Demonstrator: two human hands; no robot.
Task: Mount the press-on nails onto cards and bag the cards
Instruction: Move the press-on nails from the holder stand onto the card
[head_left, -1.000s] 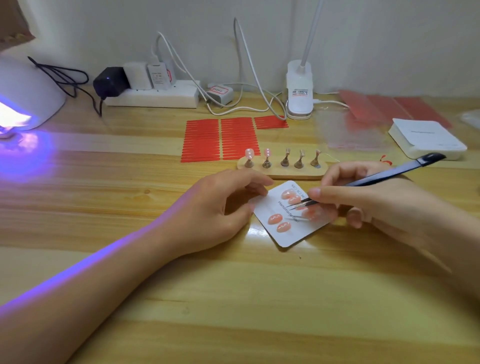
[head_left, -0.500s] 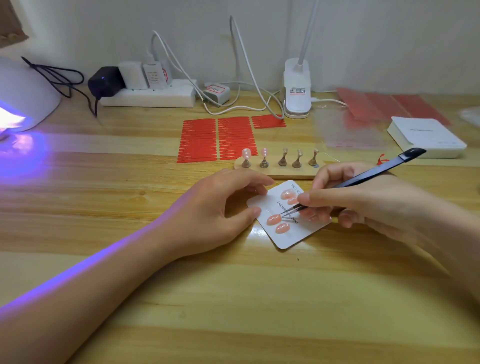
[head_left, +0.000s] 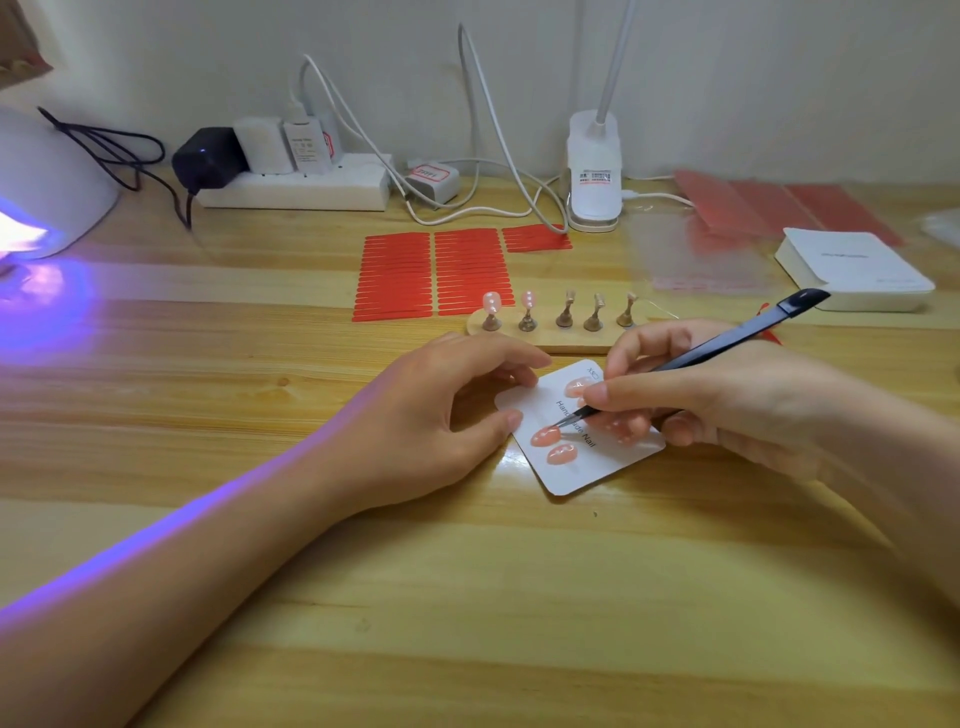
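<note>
The white, round-cornered paper card (head_left: 582, 431) lies flat on the pale wooden table (head_left: 467, 597), turned at an angle, just in front of the wooden nail stand. It carries glossy peach-pink press-on nails (head_left: 545, 435): two sit clear in the near-left column, at least one more shows at the far end, and others lie partly under the right hand, so a full count on the card cannot be made. The right hand (head_left: 727, 410) pinches black, slim metal tweezers (head_left: 691, 358), whose tips touch the upper of the two near-left nails, so the step in hand looks like seating or straightening that nail. The left hand (head_left: 441, 415) steadies the card, thumb tip and fingertips resting on its left edge and far corner, fingers loosely bent and grasping nothing. The oblong wooden stand (head_left: 550, 338) holds five small metal pegs; two carry pale pink nails (head_left: 491, 302) not yet moved over and three are bare. By that, mounting seems well along but unfinished, and bagging has not begun: clear plastic bags (head_left: 696, 254) lie flat farther back on the right, beside one stack of white cards (head_left: 857, 267). Three red adhesive-strip sheets (head_left: 431, 275) lie behind the stand.
</note>
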